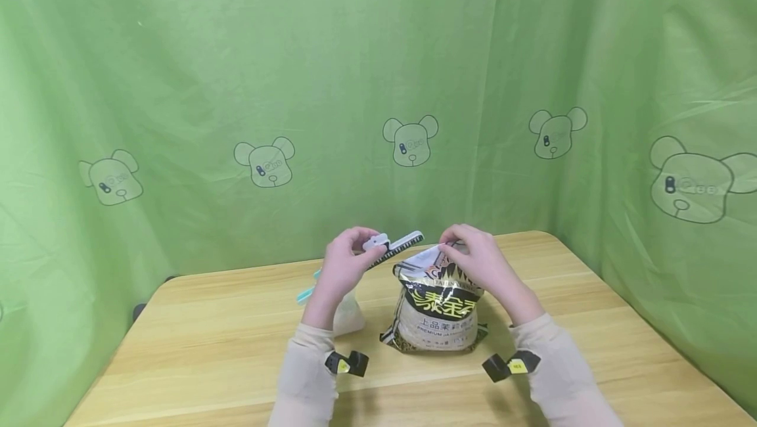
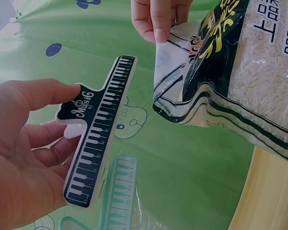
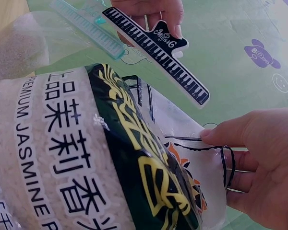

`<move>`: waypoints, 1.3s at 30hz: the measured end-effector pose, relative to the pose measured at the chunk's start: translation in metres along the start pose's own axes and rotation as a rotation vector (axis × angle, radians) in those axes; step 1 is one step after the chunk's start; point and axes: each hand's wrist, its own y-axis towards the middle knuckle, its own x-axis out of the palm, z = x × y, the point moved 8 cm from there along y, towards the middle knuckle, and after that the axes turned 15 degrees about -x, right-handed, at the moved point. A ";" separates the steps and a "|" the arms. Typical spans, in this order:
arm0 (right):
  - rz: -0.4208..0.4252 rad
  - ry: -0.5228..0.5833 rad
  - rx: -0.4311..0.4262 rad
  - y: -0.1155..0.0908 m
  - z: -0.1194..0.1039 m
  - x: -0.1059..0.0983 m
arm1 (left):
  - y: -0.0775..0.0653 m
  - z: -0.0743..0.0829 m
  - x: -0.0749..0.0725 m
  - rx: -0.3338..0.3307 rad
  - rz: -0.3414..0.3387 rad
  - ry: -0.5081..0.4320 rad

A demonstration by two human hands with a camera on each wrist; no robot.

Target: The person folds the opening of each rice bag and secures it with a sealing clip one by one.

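Note:
Between thumb and fingers, my left hand (image 1: pixel 345 261) pinches the handle of a black-and-white clip (image 2: pixel 100 129) printed with piano keys and the word Music. My right hand (image 1: pixel 478 257) pinches the folded top edge of a bag of jasmine rice (image 1: pixel 437 315), which stands upright on the table. In the right wrist view the thumb lies on the bag's pale top flap (image 3: pixel 182 129) with the fingers behind it. The clip hangs just left of the bag's top, apart from it.
Behind my left wrist stands a smaller clear bag of white grains (image 1: pixel 349 315), a turquoise piano-key clip (image 2: pixel 119 191) at its top. The wooden table (image 1: pixel 225 348) carries both bags. A green curtain (image 1: pixel 331 85) with bear drawings surrounds the table's back and sides.

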 end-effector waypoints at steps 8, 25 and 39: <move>-0.003 -0.004 -0.001 0.000 0.000 0.000 | 0.001 0.000 0.004 0.015 -0.036 0.076; -0.004 0.004 0.000 0.000 0.000 0.000 | 0.000 0.008 0.003 0.214 0.047 0.226; -0.001 0.003 0.003 0.000 0.002 0.001 | -0.005 0.012 0.002 0.241 0.082 0.312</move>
